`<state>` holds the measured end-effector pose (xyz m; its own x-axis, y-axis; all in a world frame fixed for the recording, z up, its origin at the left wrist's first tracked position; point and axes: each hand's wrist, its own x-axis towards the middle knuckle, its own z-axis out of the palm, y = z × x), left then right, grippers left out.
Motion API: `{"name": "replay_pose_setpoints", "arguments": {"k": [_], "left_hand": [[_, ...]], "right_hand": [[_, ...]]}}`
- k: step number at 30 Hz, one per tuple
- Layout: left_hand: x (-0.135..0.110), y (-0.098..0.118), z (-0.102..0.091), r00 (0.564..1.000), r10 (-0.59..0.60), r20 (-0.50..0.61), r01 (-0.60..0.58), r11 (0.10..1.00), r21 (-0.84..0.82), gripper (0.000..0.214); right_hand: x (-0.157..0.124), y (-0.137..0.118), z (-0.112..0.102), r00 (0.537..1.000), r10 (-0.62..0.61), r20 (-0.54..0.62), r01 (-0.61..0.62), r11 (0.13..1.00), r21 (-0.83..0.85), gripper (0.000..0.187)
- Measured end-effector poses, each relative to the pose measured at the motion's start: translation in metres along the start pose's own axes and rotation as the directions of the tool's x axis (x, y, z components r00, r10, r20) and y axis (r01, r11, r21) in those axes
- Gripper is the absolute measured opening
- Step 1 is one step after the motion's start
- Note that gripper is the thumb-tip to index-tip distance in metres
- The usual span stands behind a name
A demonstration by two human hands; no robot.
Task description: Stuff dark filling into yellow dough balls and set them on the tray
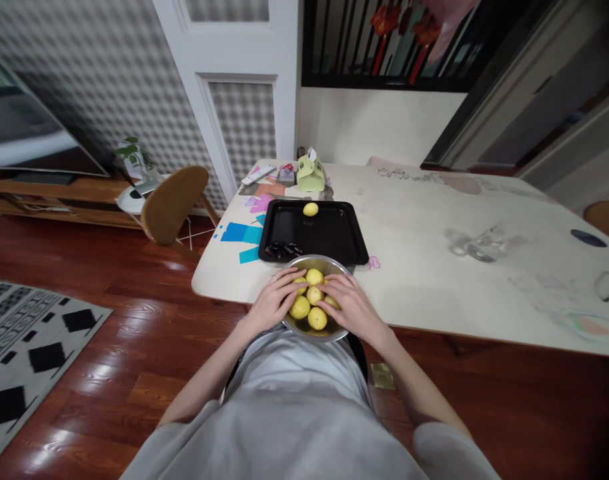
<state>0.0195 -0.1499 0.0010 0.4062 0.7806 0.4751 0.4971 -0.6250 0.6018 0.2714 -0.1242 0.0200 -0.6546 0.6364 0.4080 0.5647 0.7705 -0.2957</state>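
Observation:
A round metal bowl (317, 339) with several yellow lemons (317, 319) in it sits at my lap, by the table's near edge. My left hand (279, 293) reaches over the bowl's left rim, its fingers spread across a lemon (299, 285) there. From the opposite side my right hand (351, 303) lies with outstretched fingers over another lemon (331, 302), which it partly covers. Neither hand lifts any fruit. Just beyond the bowl is a black baking tray (329, 233). One lemon (311, 209) rests near its far edge, and dark glossy objects (283, 249) lie in its near left corner, too unclear to name.
The white table (414, 267) extends to the right, with a clear glass (487, 245) on it. A green tissue box (311, 172), a small box (286, 173) and a white remote (259, 175) stand or lie behind the tray. A wooden chair (175, 205) is at the left.

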Motion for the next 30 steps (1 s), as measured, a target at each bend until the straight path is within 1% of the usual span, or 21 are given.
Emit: {"name": "replay_pose_setpoints", "arguments": {"k": [3, 5, 7, 9, 14, 18, 21, 24, 26, 28, 30], "left_hand": [[-0.001, -0.001, 0.000, 1.000, 0.008, -0.010, -0.008, 1.000, 0.003, 0.041], [-0.001, -0.002, 0.000, 1.000, 0.022, -0.012, -0.022, 1.000, 0.012, 0.042], [-0.002, -0.003, 0.000, 0.998, 0.056, -0.006, -0.056, 0.998, 0.025, 0.043], [-0.004, -0.004, 0.001, 0.994, 0.105, -0.005, -0.105, 0.994, 0.041, 0.044], [-0.007, -0.006, 0.006, 0.975, 0.217, -0.046, -0.212, 0.973, 0.093, 0.049], [-0.007, -0.008, 0.009, 0.968, 0.248, -0.047, -0.244, 0.967, 0.080, 0.052], [-0.006, -0.009, 0.009, 0.970, 0.243, -0.031, -0.240, 0.967, 0.083, 0.052], [-0.005, -0.009, 0.009, 0.971, 0.237, -0.035, -0.234, 0.969, 0.084, 0.050], [-0.005, -0.010, 0.009, 0.970, 0.238, -0.043, -0.235, 0.969, 0.078, 0.049], [-0.005, -0.010, 0.009, 0.971, 0.237, -0.044, -0.233, 0.970, 0.074, 0.049], [-0.005, -0.011, 0.010, 0.970, 0.238, -0.044, -0.234, 0.970, 0.071, 0.051]], "right_hand": [[-0.001, -0.006, -0.002, 1.000, -0.026, -0.007, 0.025, 0.998, -0.060, 0.033], [-0.002, -0.010, -0.003, 0.997, -0.069, -0.026, 0.067, 0.995, -0.075, 0.033], [-0.005, -0.013, -0.003, 0.993, -0.111, -0.034, 0.108, 0.991, -0.085, 0.034], [-0.008, -0.015, -0.003, 0.992, -0.126, -0.023, 0.123, 0.987, -0.100, 0.038], [-0.011, -0.018, -0.003, 0.995, -0.093, 0.019, 0.095, 0.985, -0.147, 0.045], [-0.011, -0.021, -0.001, 0.997, -0.062, 0.035, 0.067, 0.983, -0.171, 0.046], [-0.011, -0.020, -0.001, 0.997, -0.071, 0.035, 0.076, 0.985, -0.156, 0.046], [-0.005, -0.007, -0.004, 0.993, -0.116, 0.033, 0.119, 0.989, -0.088, 0.043], [0.008, 0.012, -0.006, 0.992, -0.127, 0.004, 0.127, 0.992, -0.025, 0.040], [0.030, 0.037, -0.007, 0.995, -0.078, -0.064, 0.079, 0.997, 0.000, 0.039], [0.060, 0.066, -0.006, 0.993, -0.026, -0.117, 0.020, 0.998, -0.051, 0.040]]}}
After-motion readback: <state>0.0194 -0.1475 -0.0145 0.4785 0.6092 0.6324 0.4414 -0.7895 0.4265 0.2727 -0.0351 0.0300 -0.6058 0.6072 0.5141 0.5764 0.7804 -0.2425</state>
